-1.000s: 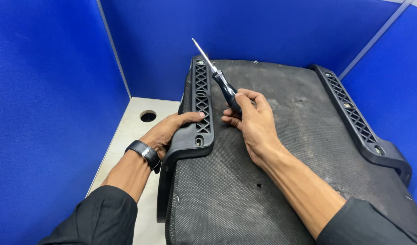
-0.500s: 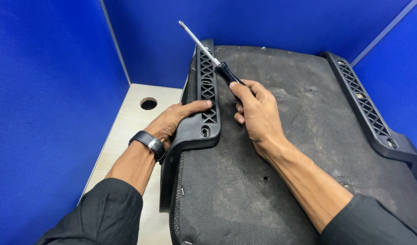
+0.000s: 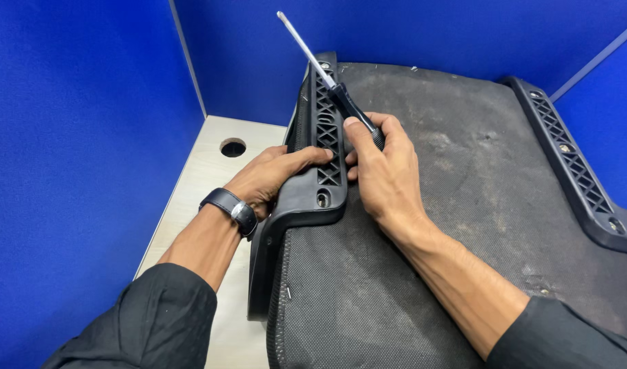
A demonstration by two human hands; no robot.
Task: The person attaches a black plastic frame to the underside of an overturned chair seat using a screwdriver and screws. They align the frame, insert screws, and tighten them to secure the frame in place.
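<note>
Black rubbery handle of a screwdriver (image 3: pixel 351 109) sits in the grip of the right hand (image 3: pixel 385 171), fingers wrapped tight around it, thumb lying along the handle, centre of the frame. Silver shaft runs up and left from the fist, tilted, tip in the air near the top edge of the frame against the blue wall; tip touches nothing visible. Heel of the right hand rests on the grey fabric.

Left hand (image 3: pixel 269 179) lies just left of it, palm down on the outer edge of the left black plastic bracket (image 3: pixel 318 150), fingers flat across its ribbed lattice face, fingertips almost meeting the right thumb. Grip here is a loose press, not a closed fist, nothing enclosed. Black wristwatch (image 3: pixel 230 207) on the left wrist, dark sleeves on both arms.

The bracket is a long curved piece with a lattice of openings and a screw hole near its lower end; it runs from top centre down to the middle, then bends down over the edge of the seat panel (image 3: pixel 464 205). That panel is a big slab covered in dusty dark grey mesh, filling the centre and right of the frame. A second matching bracket (image 3: pixel 573 171) lies along the panel's right edge, well apart from both hands.

Pale bench (image 3: pixel 190 198) shows at left, with a round cable hole (image 3: pixel 232 147). Blue partition walls (image 3: pixel 74 137) stand at left, top and right.
</note>
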